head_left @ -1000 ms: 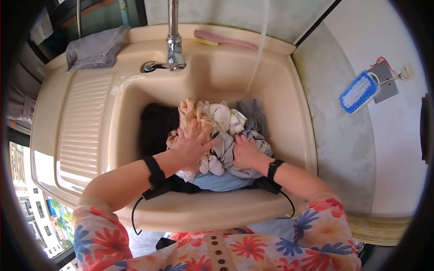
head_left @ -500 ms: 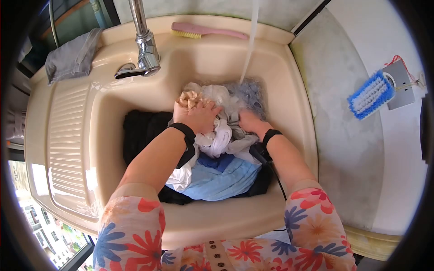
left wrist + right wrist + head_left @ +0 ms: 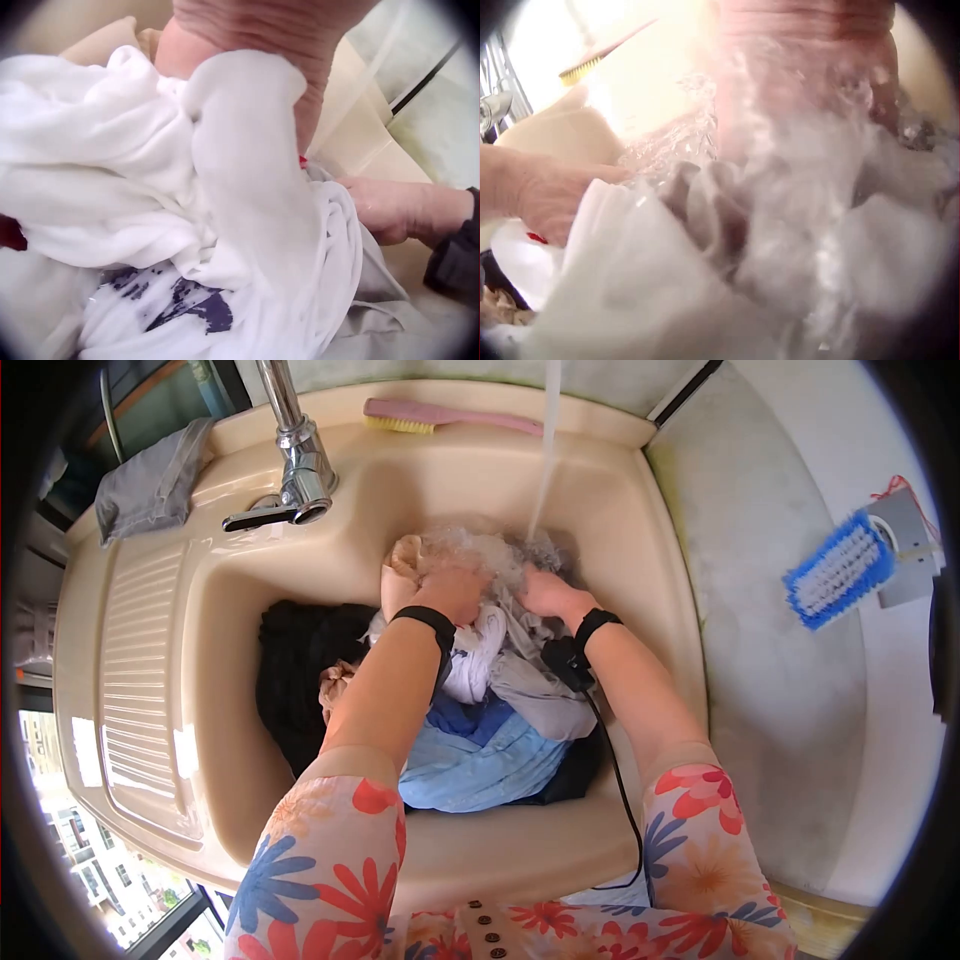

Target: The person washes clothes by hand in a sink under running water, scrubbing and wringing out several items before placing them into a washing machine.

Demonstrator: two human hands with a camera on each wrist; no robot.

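Note:
In the head view, my left hand (image 3: pixel 455 588) presses into wet laundry in the sink (image 3: pixel 665 660), its fingers hidden by splashing water and cloth. My right hand (image 3: pixel 552 595) grips a grey garment (image 3: pixel 545 695) beside the falling water stream (image 3: pixel 547 470), and the garment trails down from it toward me. Between the wrists lies a bunched white garment (image 3: pixel 475 660), which fills much of the left wrist view. A beige cloth (image 3: pixel 400 565) sticks up left of the left hand. Nearer me are a light blue garment (image 3: pixel 485 760) and black clothing (image 3: pixel 310 670).
A chrome faucet (image 3: pixel 300 465) stands at the back left. On the rear ledge lies a pink brush (image 3: pixel 460 417) with yellow bristles. Grey folded cloth (image 3: pixel 155 480) sits above the ribbed drainboard (image 3: pixel 140 680). A blue-and-white brush (image 3: pixel 840 570) hangs on the right wall.
Both hands have moved away from me into the water at the back of the sink, carrying white and grey cloth along. More of the light blue garment is uncovered, and splashing has grown.

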